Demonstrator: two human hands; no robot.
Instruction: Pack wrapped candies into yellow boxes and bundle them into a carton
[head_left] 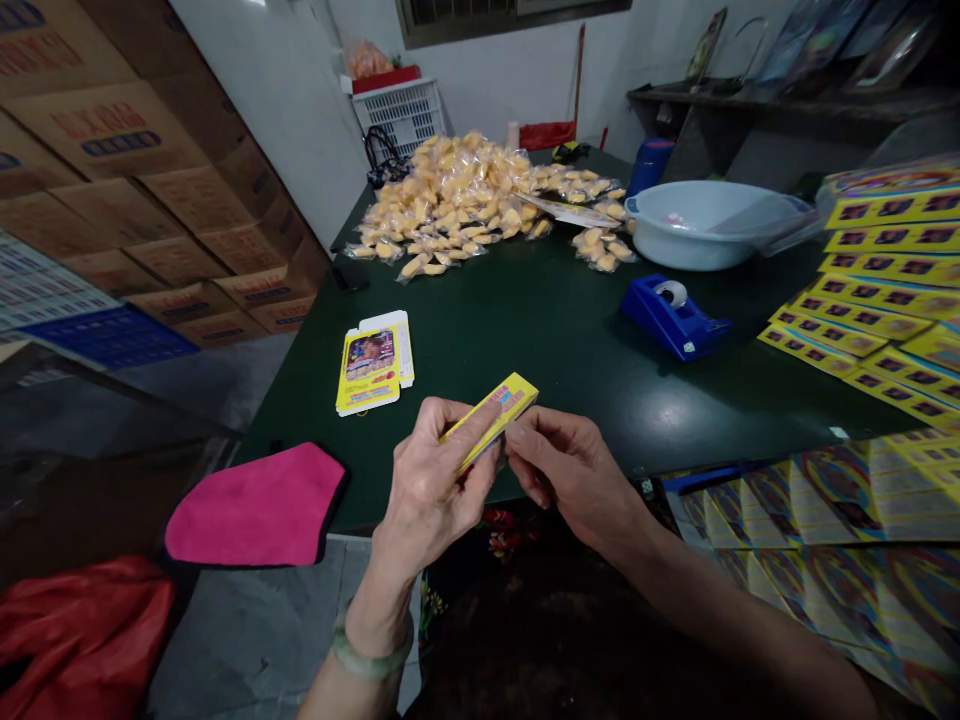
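Observation:
My left hand (pixel 439 470) is wrapped round a slim yellow box (pixel 517 396) with red and blue print, held tilted above the near edge of the dark green table (pixel 480 345). At the box's right end, the thumb and bent fingers of my right hand (pixel 559 455) are pinched against its lower edge. The underside of the box is hidden by my hands. Beyond my left hand, a flattened yellow and white carton (pixel 373 365) with a picture on it lies on the table.
Wrapped yellow pieces (pixel 465 195) are heaped at the back. A blue tape dispenser (pixel 675 318) and a pale blue basin (pixel 712 225) stand to the right. Yellow boxes (pixel 885 290) are stacked far right. Pink cloth (pixel 259 508) lies at left; brown cartons (pixel 127 140) line the wall.

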